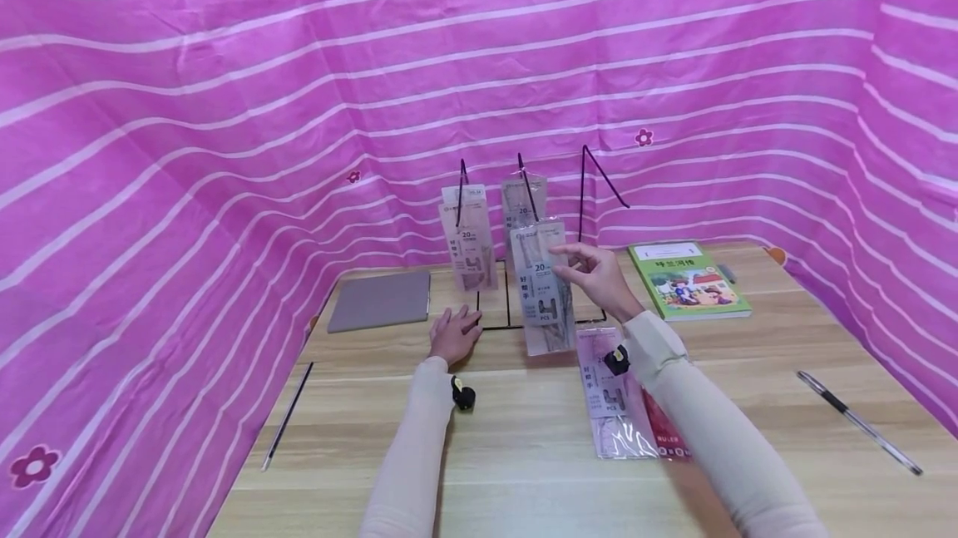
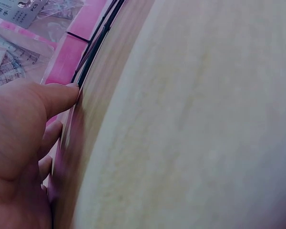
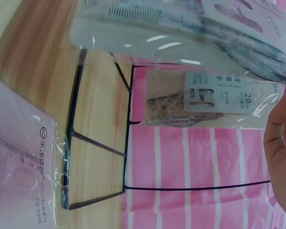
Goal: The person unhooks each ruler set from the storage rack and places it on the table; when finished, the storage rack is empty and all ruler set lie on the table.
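Note:
My right hand (image 1: 595, 272) pinches the right edge of a clear ruler-set pack (image 1: 540, 305), printed "20" and "4 PCS". The pack's top is at the tip of the middle hook of a black wire rack (image 1: 581, 197); whether it hangs on it I cannot tell. Overhead in the right wrist view, that same pack (image 3: 181, 40) shows ruler marks. Further back on the middle hook hangs another pack (image 1: 516, 193), and the left hook carries more (image 1: 469, 243). Fingers spread, my left hand (image 1: 454, 337) rests on the table, its thumb touching the rack's base wire (image 2: 88, 64).
Beneath my right forearm lie a pink-tinted ruler-set pack (image 1: 602, 392) and a red ruler pack (image 1: 662, 422). A grey notebook (image 1: 379, 301) is at the left, a green book (image 1: 692, 284) at the right. Pens lie at left (image 1: 288, 413) and right (image 1: 861, 422). Pink striped cloth (image 1: 449, 64) surrounds the table.

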The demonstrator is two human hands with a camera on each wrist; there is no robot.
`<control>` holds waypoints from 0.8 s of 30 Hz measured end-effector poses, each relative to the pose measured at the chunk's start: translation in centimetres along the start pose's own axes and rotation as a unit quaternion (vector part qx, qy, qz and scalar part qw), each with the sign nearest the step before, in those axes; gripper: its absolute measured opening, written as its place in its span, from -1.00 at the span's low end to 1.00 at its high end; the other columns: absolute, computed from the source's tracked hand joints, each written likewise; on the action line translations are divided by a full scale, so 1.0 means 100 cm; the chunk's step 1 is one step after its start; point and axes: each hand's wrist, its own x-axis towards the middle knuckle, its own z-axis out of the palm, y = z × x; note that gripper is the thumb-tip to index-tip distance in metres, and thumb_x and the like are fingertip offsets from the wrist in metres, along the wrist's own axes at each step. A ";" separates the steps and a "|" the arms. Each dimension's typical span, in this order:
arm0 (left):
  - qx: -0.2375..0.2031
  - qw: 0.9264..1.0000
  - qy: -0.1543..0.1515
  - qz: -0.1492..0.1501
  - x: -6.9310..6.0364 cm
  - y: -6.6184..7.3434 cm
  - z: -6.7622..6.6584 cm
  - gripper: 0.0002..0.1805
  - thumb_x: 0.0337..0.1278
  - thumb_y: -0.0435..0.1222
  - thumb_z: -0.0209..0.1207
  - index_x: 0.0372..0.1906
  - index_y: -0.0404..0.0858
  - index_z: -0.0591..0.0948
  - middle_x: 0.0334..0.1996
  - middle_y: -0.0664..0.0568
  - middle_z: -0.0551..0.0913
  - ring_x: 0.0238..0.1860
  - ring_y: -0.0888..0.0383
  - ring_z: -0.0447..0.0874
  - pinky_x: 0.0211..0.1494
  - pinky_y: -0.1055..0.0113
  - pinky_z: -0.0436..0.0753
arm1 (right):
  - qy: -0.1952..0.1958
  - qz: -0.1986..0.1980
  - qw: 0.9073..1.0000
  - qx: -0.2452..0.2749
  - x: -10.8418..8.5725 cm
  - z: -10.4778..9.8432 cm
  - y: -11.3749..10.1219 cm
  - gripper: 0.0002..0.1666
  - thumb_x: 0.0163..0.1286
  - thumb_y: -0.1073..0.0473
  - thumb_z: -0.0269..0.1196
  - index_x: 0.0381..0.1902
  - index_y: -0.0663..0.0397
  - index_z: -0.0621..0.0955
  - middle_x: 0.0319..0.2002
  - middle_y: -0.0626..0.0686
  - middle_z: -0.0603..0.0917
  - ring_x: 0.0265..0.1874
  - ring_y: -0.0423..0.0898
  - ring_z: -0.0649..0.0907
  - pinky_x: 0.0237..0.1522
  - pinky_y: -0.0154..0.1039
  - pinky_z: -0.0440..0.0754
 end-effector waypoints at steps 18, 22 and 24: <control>0.004 1.000 -0.005 -0.006 -0.003 0.005 -0.001 -0.54 0.47 -0.12 0.07 0.38 -0.09 0.51 0.52 -0.11 0.27 0.59 -0.27 -0.09 0.60 -0.16 -0.18 | -0.001 -0.029 0.999 0.018 -0.018 -0.004 0.016 -0.54 0.36 0.40 0.31 0.22 0.28 0.59 -0.41 0.12 0.52 -0.59 -0.24 0.45 -0.52 -0.42 0.46; 0.005 1.000 -0.004 -0.006 -0.001 0.003 -0.001 -0.54 0.48 -0.11 0.06 0.38 -0.08 0.51 0.53 -0.10 0.27 0.60 -0.26 -0.10 0.60 -0.16 -0.18 | 0.006 -0.007 0.999 0.034 -0.026 -0.002 0.015 -0.53 0.37 0.31 0.34 0.23 0.21 0.60 -0.43 0.07 0.51 -0.60 -0.22 0.45 -0.54 -0.42 0.46; 0.006 1.000 -0.003 -0.005 0.000 0.003 0.000 -0.54 0.48 -0.11 0.06 0.38 -0.08 0.51 0.53 -0.10 0.27 0.60 -0.26 -0.10 0.60 -0.16 -0.17 | 0.015 0.019 0.999 0.043 -0.031 -0.001 0.015 -0.51 0.36 0.27 0.36 0.23 0.21 0.60 -0.43 0.01 0.55 -0.57 -0.23 0.48 -0.52 -0.44 0.48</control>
